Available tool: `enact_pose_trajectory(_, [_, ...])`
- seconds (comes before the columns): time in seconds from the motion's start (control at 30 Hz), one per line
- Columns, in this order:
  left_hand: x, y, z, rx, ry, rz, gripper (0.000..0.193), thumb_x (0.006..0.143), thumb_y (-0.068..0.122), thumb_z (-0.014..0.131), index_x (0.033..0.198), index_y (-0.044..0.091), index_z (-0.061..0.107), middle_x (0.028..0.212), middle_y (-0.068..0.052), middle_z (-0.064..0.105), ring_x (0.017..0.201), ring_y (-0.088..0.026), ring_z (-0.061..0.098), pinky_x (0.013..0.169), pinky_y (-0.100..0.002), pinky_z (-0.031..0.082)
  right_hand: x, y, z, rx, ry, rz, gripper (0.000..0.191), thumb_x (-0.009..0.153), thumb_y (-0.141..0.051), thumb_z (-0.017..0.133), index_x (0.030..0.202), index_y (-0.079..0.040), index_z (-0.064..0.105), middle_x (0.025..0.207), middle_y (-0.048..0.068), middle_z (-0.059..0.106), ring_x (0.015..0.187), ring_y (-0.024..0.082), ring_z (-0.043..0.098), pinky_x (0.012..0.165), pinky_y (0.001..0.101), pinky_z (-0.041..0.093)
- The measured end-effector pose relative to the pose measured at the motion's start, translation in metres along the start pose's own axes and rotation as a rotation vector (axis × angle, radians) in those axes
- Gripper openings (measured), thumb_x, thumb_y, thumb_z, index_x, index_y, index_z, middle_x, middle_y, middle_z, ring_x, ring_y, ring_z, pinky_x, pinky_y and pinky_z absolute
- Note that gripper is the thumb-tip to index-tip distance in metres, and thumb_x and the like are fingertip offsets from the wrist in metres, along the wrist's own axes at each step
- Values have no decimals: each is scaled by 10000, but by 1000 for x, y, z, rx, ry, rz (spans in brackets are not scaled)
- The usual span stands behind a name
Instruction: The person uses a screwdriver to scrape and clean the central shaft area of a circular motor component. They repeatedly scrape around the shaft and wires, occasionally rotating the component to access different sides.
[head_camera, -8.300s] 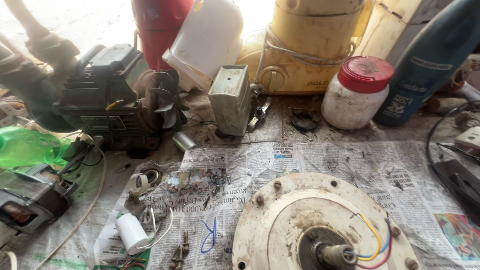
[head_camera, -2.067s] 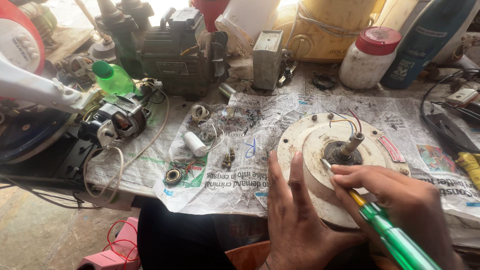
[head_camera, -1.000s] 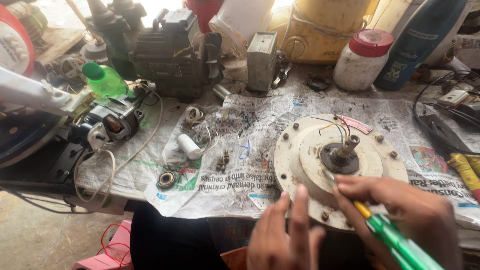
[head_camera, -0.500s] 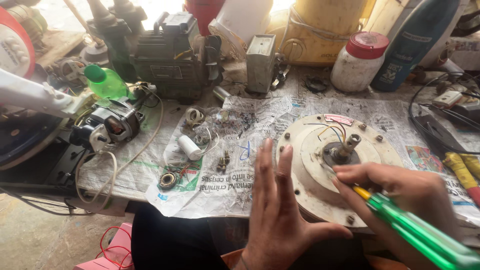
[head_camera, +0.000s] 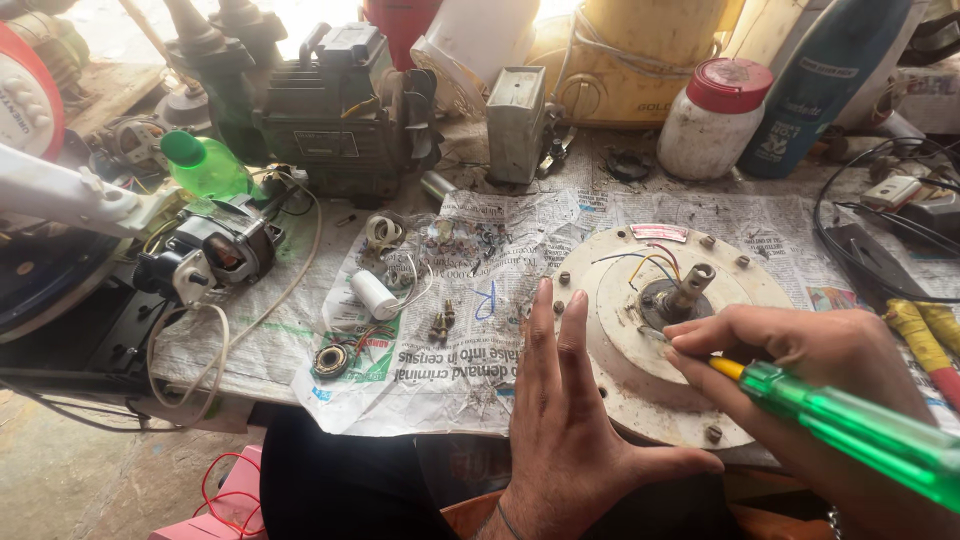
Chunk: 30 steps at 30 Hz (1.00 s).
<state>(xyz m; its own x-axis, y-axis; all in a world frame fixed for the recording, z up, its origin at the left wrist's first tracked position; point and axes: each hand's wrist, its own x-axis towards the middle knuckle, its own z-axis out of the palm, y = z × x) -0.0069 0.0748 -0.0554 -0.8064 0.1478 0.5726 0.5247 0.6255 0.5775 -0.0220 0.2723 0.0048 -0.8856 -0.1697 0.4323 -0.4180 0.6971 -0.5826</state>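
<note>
A round cream motor housing (head_camera: 622, 330) lies flat on newspaper, its shaft (head_camera: 690, 288) standing up in the middle and coloured wires (head_camera: 650, 262) coming out beside it. My right hand (head_camera: 800, 370) grips a green-handled screwdriver (head_camera: 850, 428) with a yellow collar, its tip hidden under my fingers on the housing's top face. My left hand (head_camera: 565, 420) is flat and spread, fingers pointing away, resting against the housing's left edge with nothing in it.
Newspaper (head_camera: 440, 350) covers the bench and carries a white capacitor (head_camera: 375, 295), a bearing (head_camera: 332, 360) and small screws. A green pump motor (head_camera: 340, 110), green bottle (head_camera: 205, 165), grey box (head_camera: 515, 120), red-lidded jar (head_camera: 715, 115) and blue bottle (head_camera: 815, 85) line the back. Yellow-handled tools (head_camera: 915, 325) lie right.
The view has shifted so the housing sits nearer the middle. My left hand has slid up against the housing's left edge; my right hand stays on top with the screwdriver.
</note>
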Motion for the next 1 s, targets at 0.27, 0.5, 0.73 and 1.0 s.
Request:
enact_pose_trajectory(0.27, [0, 3, -2, -6, -15, -24, 1523, 534, 745, 916, 1649, 73, 125, 1702, -329, 176, 1594, -508, 262, 1260, -582, 299, 1, -2, 0, -23, -4, 16, 200, 783, -172, 835, 964, -89, 816, 869, 48, 835, 770, 111, 768, 676, 257, 619])
enact_pose_trajectory(0.5, [-1, 1, -1, -4, -37, -54, 1527, 527, 745, 917, 1643, 70, 123, 1688, -343, 163, 1577, -521, 248, 1240, -596, 283, 2, -6, 4, -57, 29, -46, 191, 781, -167, 832, 960, -101, 817, 918, 54, 825, 806, 138, 784, 719, 285, 614])
enact_pose_trajectory(0.73, [3, 4, -3, 17, -16, -36, 1537, 512, 766, 900, 1643, 70, 127, 1690, -360, 157, 1584, -524, 226, 1248, -617, 248, 0, -1, 4, -70, 8, -57, 241, 770, -173, 826, 1003, -111, 809, 981, 45, 827, 833, 131, 796, 721, 266, 614])
enact_pose_trajectory(1.0, [6, 12, 8, 84, 64, 34, 1526, 496, 773, 893, 1621, 46, 162, 1667, -379, 150, 1585, -574, 131, 1253, -686, 153, 3, -31, -2, -91, 21, 10, 238, 772, -197, 830, 992, -111, 809, 961, 47, 826, 812, 141, 782, 700, 278, 612])
